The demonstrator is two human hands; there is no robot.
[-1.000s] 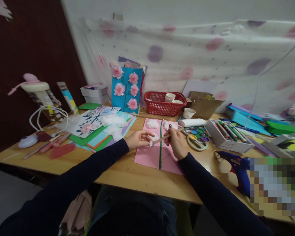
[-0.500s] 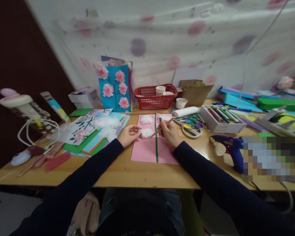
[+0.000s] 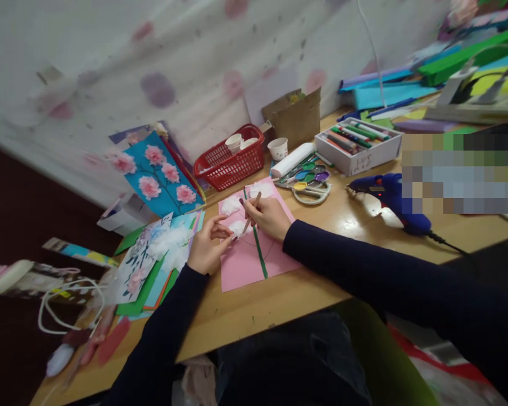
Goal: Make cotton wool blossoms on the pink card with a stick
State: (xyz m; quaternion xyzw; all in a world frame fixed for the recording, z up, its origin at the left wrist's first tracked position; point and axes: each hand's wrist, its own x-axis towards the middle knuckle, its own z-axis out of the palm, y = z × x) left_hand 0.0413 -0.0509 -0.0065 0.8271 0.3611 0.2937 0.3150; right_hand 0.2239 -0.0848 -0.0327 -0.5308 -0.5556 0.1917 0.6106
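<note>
A pink sheet of paper (image 3: 237,270) with a green stripe (image 3: 259,251) down its middle and thin drawn curves lies before me. White cotton wool tufts sit on its upper part. My right hand (image 3: 267,217) grips a thin wooden stick (image 3: 257,202) like a pen, its lower end at the lower left cotton tuft (image 3: 237,228). My left hand (image 3: 209,242) rests at the sheet's left edge, its thumb and fingertips pinched together at that same tuft. A second tuft (image 3: 231,204) lies above it, and a third (image 3: 261,190) is right of the stripe.
Left are coloured papers with loose cotton wool (image 3: 171,245) and a blue flower picture (image 3: 161,175). Behind stand a red basket (image 3: 232,169) and a paper cup (image 3: 278,149). Rightward lie scissors (image 3: 315,194), a marker box (image 3: 358,149) and a blue glue gun (image 3: 385,192) with its cord.
The whole view has tilted and turned to the right. Both hands stay over the pink sheet; the left thumb and fingertips are closer together at the lower left tuft.
</note>
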